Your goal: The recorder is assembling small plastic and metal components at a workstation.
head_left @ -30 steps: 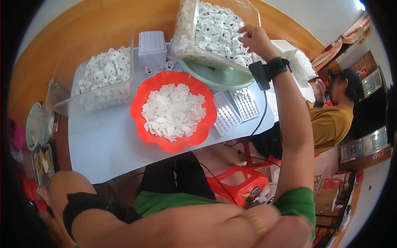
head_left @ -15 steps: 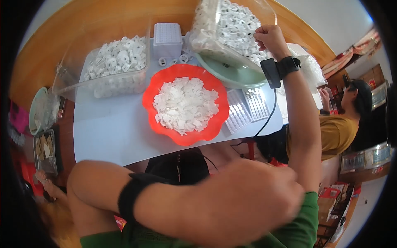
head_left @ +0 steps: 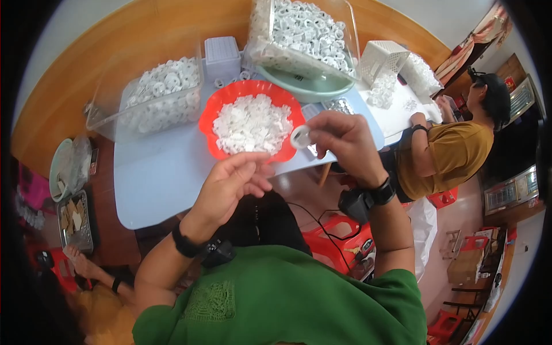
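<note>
The thumb and index finger of the right hand [head_left: 348,144] are clamped on the edge of a white ring [head_left: 299,137], which is suspended just beside the right rim of the red bowl [head_left: 208,118]; the fingertips cover part of the ring, so its full outline is not readable. The left hand [head_left: 225,185] is at the near rim of the bowl, thumb close to the index finger, other fingers loosely curled; whether the fingertips meet or grip anything cannot be told. The bowl contains white flakes [head_left: 250,122]. Behind the right hand, a compartment tray [head_left: 339,105] is largely concealed. Beyond the bowl, a tilted clear bin [head_left: 260,29] of white rings overhangs a pale green basin [head_left: 287,85]; the upper picture edge cuts off the bin. A second clear bin [head_left: 115,125] is at the left of the table [head_left: 158,192]. At lower left, the dark lens rim obscures most of a co-worker [head_left: 106,310]. Compared with the frame half a second earlier, the right hand is withdrawn from the tilted bin, and the left hand, previously blurred near the camera, is sharp and beside the bowl.
</note>
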`<state>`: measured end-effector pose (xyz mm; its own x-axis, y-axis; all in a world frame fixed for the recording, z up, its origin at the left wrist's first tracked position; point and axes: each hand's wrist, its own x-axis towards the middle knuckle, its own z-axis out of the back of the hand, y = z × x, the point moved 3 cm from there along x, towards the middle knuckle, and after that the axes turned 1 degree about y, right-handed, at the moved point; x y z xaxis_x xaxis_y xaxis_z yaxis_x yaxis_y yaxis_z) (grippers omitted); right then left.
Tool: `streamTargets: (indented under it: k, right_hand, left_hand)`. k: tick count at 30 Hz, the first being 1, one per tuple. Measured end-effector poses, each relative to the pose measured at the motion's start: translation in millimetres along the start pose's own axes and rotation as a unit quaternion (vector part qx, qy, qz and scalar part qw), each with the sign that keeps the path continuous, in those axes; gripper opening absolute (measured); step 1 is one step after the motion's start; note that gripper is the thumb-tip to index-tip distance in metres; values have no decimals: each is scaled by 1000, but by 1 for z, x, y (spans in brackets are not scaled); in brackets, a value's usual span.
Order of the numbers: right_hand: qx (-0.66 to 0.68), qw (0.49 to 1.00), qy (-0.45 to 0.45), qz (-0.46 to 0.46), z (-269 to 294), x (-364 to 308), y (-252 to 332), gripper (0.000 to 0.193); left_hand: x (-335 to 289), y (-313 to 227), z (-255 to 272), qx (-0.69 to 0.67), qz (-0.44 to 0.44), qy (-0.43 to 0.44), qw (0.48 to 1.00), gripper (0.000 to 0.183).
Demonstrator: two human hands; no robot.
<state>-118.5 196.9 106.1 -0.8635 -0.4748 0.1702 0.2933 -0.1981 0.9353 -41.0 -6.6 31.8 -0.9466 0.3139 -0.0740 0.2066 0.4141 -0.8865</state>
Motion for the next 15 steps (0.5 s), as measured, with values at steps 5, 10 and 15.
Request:
streamTargets:
  k: [5,10,15]
  right_hand:
    - [-16,999,43,9,-47,-33,-3,9]
    - [29,997,66,-24,-79,-51,-16,9]
    - [66,992,89,-64,-90,-65,-30,8]
  left_hand:
    - [-10,23,-7,-109,-54,49,991,39]
    - [-33,42,-1,-108,-41,31,993,37]
    - [-51,53,9,-133,-10,27,991,34]
